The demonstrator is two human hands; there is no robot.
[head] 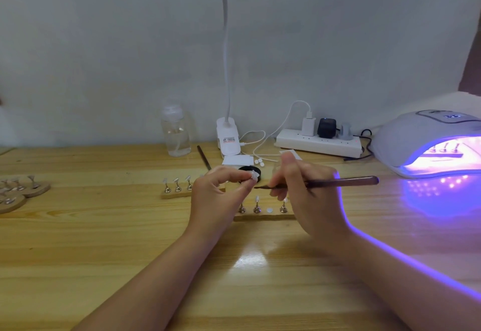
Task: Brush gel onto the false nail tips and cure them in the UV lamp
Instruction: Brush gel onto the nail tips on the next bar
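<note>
My left hand (221, 192) pinches a clear false nail tip (253, 176) between thumb and fingers, just above the table. My right hand (302, 190) grips a dark brush (341, 182), whose bristle end points left at the tip. Below the hands lies a wooden strip (263, 217) with metal stands carrying nail tips. A second strip (175, 195) with three tips lies to the left. The UV lamp (426, 143) at the right glows purple, with a strip of tips inside it. A black gel pot (248, 170) sits behind my left hand.
A clip-on desk lamp (227, 138) stands at the back centre, with a clear pump bottle (177, 133) to its left and a power strip (318, 143) to its right. Round wooden stands (23, 192) with tips lie far left. A spare brush (204, 157) lies near the lamp.
</note>
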